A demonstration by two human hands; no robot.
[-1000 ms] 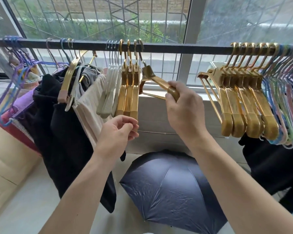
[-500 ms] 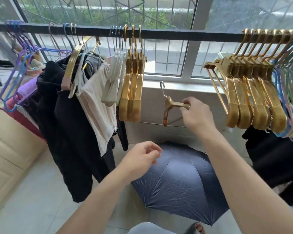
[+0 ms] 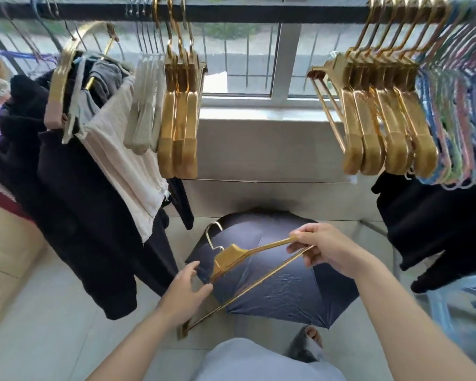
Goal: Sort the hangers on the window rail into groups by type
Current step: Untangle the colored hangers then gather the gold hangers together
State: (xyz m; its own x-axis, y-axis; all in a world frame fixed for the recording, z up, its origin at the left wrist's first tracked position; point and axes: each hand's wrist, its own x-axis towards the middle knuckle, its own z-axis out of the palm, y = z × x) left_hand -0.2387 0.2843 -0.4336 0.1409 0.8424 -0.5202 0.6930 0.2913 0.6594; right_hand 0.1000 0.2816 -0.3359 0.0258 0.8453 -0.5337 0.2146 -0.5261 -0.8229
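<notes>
One gold hanger (image 3: 232, 257) is off the window rail (image 3: 259, 15), held low under it, lying almost flat w/ its hook (image 3: 212, 236) pointing left. On the rail, left of centre: three gold hangers (image 3: 180, 116) together, pale beige hangers (image 3: 146, 105) just beside them. At the rail's right end: a bigger gold group (image 3: 379, 119), then thin pastel hangers (image 3: 456, 119) touching it.

Black rail (image 3: 245, 16) — gold hangers (image 3: 179, 111) hooked on it.
</notes>
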